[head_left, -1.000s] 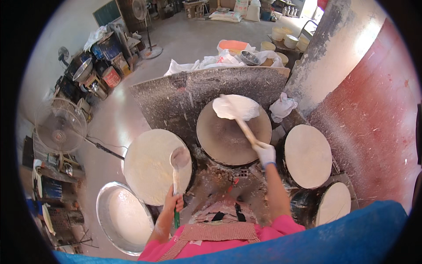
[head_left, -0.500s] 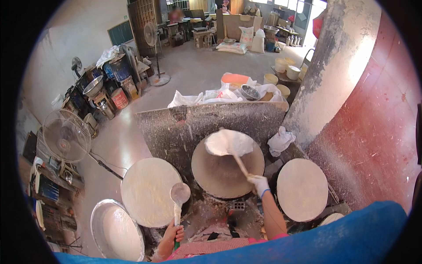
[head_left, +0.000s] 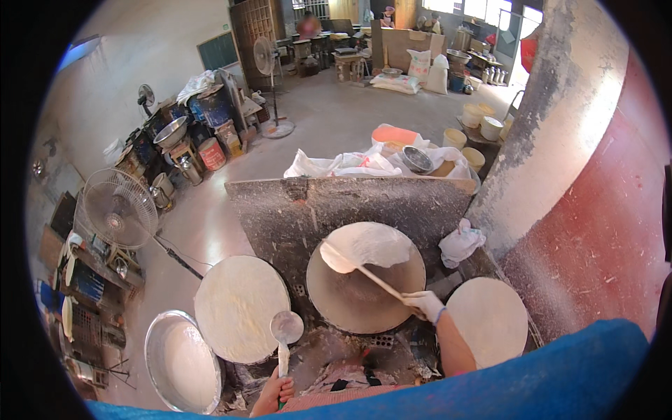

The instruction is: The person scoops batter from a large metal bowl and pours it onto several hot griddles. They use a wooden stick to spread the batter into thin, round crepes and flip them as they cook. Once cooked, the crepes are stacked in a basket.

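The gloved right hand (head_left: 425,304) had its fingers wrapped around a wooden spreader (head_left: 381,283), which reached across the white batter (head_left: 381,246) on the far part of the middle griddle (head_left: 364,315). Because that layer covered only part of the plate, an uneven sweep could have torn it or left it lumpy. The left hand (head_left: 274,393) clutched a ladle (head_left: 286,332), its bowl over the near edge of the left pale disc (head_left: 241,308); a tilt might have dripped residue there
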A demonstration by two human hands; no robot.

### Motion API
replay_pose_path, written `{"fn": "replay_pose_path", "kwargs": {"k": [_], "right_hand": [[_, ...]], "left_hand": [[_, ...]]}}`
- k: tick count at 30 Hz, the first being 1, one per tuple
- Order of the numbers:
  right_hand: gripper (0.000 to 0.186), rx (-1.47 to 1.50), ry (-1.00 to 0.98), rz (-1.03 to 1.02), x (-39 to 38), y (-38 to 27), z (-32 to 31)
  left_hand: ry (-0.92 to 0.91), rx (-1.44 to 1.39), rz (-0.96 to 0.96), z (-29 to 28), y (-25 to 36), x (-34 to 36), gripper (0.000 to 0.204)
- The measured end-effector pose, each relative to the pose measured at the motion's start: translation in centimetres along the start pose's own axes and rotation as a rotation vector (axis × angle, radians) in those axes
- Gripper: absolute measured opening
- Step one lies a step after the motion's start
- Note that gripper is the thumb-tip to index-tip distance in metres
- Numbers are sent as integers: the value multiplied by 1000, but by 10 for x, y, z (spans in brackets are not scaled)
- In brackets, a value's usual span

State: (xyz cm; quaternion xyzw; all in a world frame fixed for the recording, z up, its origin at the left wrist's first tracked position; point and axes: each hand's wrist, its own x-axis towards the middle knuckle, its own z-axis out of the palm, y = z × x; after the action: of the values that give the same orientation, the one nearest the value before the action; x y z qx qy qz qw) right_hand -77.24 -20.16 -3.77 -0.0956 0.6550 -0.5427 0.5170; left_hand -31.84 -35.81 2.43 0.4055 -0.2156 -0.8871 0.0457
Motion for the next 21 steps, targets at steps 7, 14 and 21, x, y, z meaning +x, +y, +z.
{"fn": "replay_pose_path", "kwargs": {"k": [7,14,21], "right_hand": [[26,-56,-11,-15,41,-29,-7],[24,-143,-31,6,43,-45,-31],[23,-237,-222,110,58,-40,-16]], "left_hand": [[41,3,-2,0,-10,0,56],[108,11,-11,5,-15,-8,50],[171,-42,-22,2,-19,-13,50]]}}
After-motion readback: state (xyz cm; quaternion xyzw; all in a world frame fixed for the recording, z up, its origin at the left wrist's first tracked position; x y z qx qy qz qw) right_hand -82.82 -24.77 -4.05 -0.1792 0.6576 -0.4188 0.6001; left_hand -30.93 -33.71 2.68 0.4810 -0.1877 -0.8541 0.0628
